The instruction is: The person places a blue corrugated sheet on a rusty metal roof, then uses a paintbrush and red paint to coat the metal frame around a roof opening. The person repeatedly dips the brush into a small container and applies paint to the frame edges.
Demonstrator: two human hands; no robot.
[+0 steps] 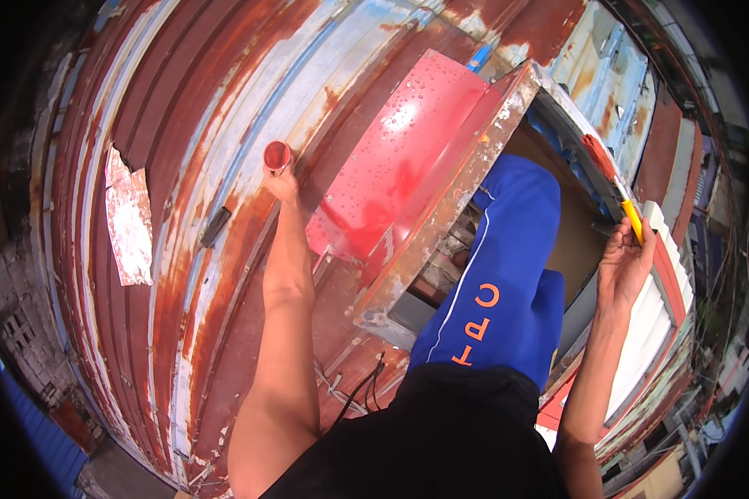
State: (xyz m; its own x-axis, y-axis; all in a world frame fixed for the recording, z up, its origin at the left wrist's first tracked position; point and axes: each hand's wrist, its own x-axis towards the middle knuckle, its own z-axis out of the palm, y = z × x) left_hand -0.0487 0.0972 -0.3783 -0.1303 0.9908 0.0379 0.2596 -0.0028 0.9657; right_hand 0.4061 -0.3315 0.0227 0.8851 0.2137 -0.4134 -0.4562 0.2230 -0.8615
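My left hand [281,185] holds a small round cup of red paint [276,155] against the rusty corrugated metal roof [183,208]. My right hand [626,262] grips a paintbrush [614,185] with a yellow handle and red-stained bristles. The bristles touch the edge of a metal frame [567,112] at the right. Between my hands lies a freshly painted red panel [395,150], wet and shiny with droplets. My leg in blue trousers [503,274] reaches down into the opening below it.
A torn, peeling metal patch [127,218] sits on the roof at the left. A small dark object [215,226] lies on the ribs near it. A black cable [359,389] runs by my left arm. Buildings and a street lie far below at the right.
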